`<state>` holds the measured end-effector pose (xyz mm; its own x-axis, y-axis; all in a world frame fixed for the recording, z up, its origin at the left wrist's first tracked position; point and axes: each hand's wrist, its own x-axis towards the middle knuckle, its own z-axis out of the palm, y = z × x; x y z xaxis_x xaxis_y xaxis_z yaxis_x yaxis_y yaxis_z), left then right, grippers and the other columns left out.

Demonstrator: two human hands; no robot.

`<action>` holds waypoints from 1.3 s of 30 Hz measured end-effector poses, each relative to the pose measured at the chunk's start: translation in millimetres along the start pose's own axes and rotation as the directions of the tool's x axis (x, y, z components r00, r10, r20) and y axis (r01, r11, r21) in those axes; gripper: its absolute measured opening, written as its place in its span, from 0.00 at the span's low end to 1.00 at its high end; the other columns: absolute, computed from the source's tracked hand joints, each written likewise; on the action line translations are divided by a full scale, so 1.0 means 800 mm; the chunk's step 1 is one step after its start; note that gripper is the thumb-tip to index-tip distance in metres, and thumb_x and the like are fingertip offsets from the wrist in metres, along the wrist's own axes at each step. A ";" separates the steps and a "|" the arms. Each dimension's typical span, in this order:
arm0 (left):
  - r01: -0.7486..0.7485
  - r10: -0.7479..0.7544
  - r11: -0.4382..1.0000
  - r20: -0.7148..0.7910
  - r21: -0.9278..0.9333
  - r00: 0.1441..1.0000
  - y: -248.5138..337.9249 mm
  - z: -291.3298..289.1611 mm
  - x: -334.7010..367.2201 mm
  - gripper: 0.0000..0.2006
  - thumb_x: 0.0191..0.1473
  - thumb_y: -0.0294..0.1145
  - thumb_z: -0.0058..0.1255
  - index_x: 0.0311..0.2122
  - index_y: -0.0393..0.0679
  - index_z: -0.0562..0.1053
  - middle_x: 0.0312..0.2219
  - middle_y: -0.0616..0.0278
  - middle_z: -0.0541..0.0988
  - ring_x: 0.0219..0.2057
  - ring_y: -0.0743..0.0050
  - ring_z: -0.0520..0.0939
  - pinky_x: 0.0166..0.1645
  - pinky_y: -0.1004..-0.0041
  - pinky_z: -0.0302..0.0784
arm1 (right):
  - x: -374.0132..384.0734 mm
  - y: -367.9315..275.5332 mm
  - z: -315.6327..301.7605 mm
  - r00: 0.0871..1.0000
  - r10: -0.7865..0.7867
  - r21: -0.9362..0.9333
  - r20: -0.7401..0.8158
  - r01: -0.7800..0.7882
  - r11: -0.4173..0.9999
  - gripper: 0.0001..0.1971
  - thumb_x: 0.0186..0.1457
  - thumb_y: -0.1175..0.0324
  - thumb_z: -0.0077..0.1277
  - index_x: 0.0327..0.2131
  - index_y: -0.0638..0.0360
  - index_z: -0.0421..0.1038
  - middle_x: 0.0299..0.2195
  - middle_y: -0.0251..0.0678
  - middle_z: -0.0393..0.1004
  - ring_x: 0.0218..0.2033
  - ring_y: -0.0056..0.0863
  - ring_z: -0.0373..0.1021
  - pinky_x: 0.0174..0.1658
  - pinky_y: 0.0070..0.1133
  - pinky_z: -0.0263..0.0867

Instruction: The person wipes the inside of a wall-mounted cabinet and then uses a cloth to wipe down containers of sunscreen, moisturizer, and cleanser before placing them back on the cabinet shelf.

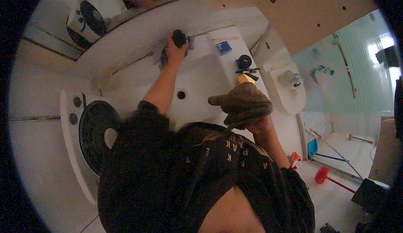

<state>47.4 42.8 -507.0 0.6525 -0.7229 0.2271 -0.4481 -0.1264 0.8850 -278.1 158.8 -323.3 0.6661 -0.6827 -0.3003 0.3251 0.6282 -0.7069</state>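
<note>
My left hand (175,53) reaches to the back of the white sink (201,75), its fingers closed around a black round-topped object (179,39). Its lower part is hidden, so I cannot make out its kind. Grey-brown material shows beside that wrist. A brown cloth mitt (245,105) covers my right hand, which hovers over the sink's front right side; a thumb-like lobe points left. The fingers inside do not show. Just beyond the mitt, on the counter, lie a yellow item (245,78), several dark slim items, a round black container (244,61) and a small blue box (224,47).
A washing machine (71,107) stands at the left, and a mirror (138,10) hangs behind the sink. To the right are a toilet (289,90), a glass screen (336,82), a red brush (322,175), a blue dustpan (312,148) and a red-and-white bottle (295,160).
</note>
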 end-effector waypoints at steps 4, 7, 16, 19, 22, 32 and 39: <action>-0.027 0.025 0.996 0.032 0.080 0.999 0.025 -0.022 -0.020 0.33 0.36 0.40 0.62 0.48 0.38 0.64 0.39 0.50 0.73 0.45 0.55 0.72 0.49 0.65 0.65 | 0.005 0.024 -0.023 0.997 -0.075 -0.149 -0.029 0.070 0.986 0.21 0.51 0.61 0.48 0.48 0.57 0.60 0.43 0.37 0.67 0.43 0.30 0.65 0.42 0.25 0.65; -0.152 0.153 0.988 -0.017 0.030 0.988 0.057 -0.042 -0.055 0.31 0.34 0.39 0.63 0.46 0.41 0.66 0.40 0.52 0.73 0.44 0.56 0.72 0.49 0.66 0.66 | 0.016 0.027 -0.017 0.999 -0.046 0.197 -0.004 0.046 0.979 0.22 0.52 0.61 0.47 0.50 0.55 0.59 0.45 0.36 0.65 0.47 0.30 0.62 0.46 0.27 0.63; -0.239 0.308 0.888 0.122 -0.393 0.944 0.168 -0.140 -0.191 0.28 0.31 0.30 0.61 0.43 0.42 0.66 0.36 0.56 0.70 0.40 0.59 0.71 0.46 0.68 0.66 | 0.059 0.041 0.019 0.973 -0.223 -0.180 0.052 0.229 0.957 0.22 0.53 0.69 0.46 0.51 0.59 0.56 0.45 0.34 0.66 0.40 0.23 0.65 0.42 0.21 0.64; -0.244 0.319 0.908 0.184 -0.341 0.930 0.183 -0.163 -0.220 0.30 0.28 0.31 0.60 0.44 0.41 0.66 0.35 0.54 0.69 0.40 0.58 0.71 0.45 0.68 0.66 | 0.059 0.036 0.052 0.946 -0.229 -0.469 0.229 0.314 0.826 0.18 0.51 0.69 0.49 0.46 0.59 0.62 0.40 0.31 0.69 0.37 0.18 0.66 0.39 0.19 0.65; -0.257 0.297 0.947 0.223 -0.191 0.928 0.195 -0.180 -0.237 0.32 0.25 0.32 0.60 0.44 0.38 0.67 0.36 0.52 0.68 0.39 0.57 0.71 0.44 0.68 0.68 | 0.058 0.033 0.084 0.940 -0.204 -0.523 0.273 0.323 0.789 0.16 0.49 0.69 0.52 0.42 0.59 0.65 0.35 0.29 0.71 0.35 0.17 0.67 0.37 0.17 0.65; -0.232 0.290 0.940 0.222 -0.251 0.931 0.207 -0.195 -0.247 0.32 0.27 0.34 0.60 0.44 0.39 0.67 0.34 0.53 0.69 0.37 0.56 0.72 0.43 0.69 0.68 | 0.090 0.026 0.089 0.982 -0.169 -0.421 0.083 0.188 0.887 0.11 0.49 0.69 0.52 0.35 0.65 0.71 0.31 0.32 0.74 0.32 0.20 0.69 0.37 0.18 0.66; -0.190 0.212 0.977 0.305 -0.101 0.928 0.213 -0.200 -0.237 0.31 0.27 0.34 0.59 0.44 0.41 0.67 0.32 0.54 0.69 0.36 0.56 0.72 0.42 0.69 0.68 | 0.081 0.013 0.083 0.835 -0.191 -0.492 0.515 0.471 0.733 0.10 0.49 0.71 0.52 0.36 0.63 0.70 0.32 0.32 0.73 0.32 0.20 0.68 0.37 0.18 0.65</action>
<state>-54.9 267.4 -334.0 0.3240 -0.9053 0.2747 -0.4997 0.0827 0.8622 -187.5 146.1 -307.8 0.8402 -0.4982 0.2142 0.2218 -0.0447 -0.9741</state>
